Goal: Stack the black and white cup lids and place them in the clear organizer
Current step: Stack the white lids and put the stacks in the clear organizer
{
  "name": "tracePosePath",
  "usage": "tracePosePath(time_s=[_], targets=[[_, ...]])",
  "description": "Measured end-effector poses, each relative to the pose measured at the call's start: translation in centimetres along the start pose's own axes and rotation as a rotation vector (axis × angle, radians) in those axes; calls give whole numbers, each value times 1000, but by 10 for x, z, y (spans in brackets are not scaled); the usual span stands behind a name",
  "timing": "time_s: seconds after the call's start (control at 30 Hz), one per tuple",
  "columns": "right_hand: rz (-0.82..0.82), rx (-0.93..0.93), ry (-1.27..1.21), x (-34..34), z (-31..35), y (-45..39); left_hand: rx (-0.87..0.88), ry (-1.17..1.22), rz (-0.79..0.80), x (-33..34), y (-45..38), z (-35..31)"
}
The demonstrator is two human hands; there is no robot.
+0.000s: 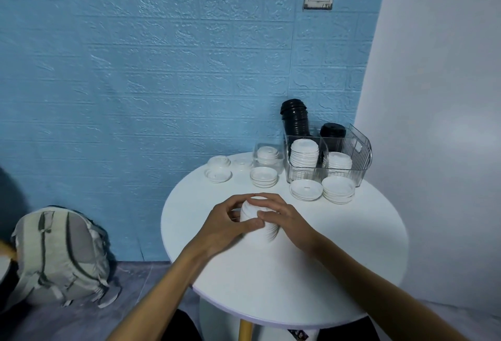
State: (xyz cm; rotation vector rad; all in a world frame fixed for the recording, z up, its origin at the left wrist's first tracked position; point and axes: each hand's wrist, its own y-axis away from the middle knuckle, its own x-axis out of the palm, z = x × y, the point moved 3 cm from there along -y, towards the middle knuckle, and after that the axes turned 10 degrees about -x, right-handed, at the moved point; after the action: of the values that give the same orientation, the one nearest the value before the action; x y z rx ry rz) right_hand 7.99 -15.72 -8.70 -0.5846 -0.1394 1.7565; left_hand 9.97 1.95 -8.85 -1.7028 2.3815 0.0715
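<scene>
Both hands, left [226,220] and right [282,217], curled around a white lid stack [257,221] standing mid-desk [352,259], the organizer [360,156] lying at 1 o'clock from it.

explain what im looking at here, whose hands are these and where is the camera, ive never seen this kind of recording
There is no machine here. A person wears one camera on the head, looking forward and down, so the two bare arms are their own. Both the left hand and right hand curl around a tall stack of white plastic cup lids standing on the round white table. Farther back stands a clear plastic organizer already holding black and white lid stacks, with smaller white lid piles in front of it. A grey backpack sits on the floor.
</scene>
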Motion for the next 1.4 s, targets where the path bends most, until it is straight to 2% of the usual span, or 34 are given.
tracePosePath(time_s=[0.17, 0.3, 0.37, 0.43, 0.53, 0.63, 0.83, 0.97, 1.13, 1.4], targets=[[15, -16, 7, -2, -3, 0, -15, 41, 48, -3, 1, -2], [-19, -18, 15, 0, -12, 4, -123, 232, 102, -8, -2, -6], [-59, -45, 85, 1, -13, 3, -169, 267, 9, -17, -14, -2], [-86, -78, 128, 2, -12, 3, -132, 209, -185, -31, -32, 5], [-78, -134, 155, 3, -9, 4, -52, -94, -494, -52, -63, 15], [-94, -157, 122, 6, -6, 5, -18, -327, -608, -63, -92, 22], [-114, -157, 147, 7, -7, 5, -254, -624, -521, -69, -129, 35], [-64, -105, 186, 7, -6, 8, -293, -766, -416, -67, -137, 35], [-65, -117, 330, 6, -3, 12, -325, -805, -390, -66, -140, 37], [-7, -109, 468, 5, 3, 14, -239, -630, -486, -61, -124, 27]])
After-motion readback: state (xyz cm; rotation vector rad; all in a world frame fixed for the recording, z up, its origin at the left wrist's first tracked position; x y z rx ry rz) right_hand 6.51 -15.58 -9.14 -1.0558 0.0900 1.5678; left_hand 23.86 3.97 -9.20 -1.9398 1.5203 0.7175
